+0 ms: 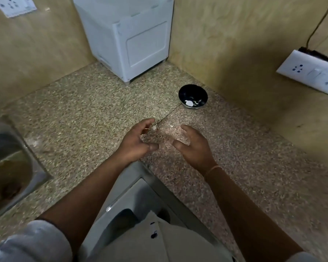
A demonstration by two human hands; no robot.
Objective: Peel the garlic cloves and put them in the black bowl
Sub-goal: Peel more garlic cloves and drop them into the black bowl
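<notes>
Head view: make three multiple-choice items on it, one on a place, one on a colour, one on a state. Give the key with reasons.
1. Where is the bowl?
A. on the floor
B. on the counter, near the wall
C. in a hand

2. What colour is the box in the corner?
A. red
B. black
C. white

3. How is the right hand?
A. open, holding nothing
B. gripping a knife
C. clenched in a fist

Key: 1 B, the bowl stands on the speckled counter close to the wall; 2 C, its panels are all white; 3 A, its fingers are loosely spread above the counter with nothing in them.
</notes>
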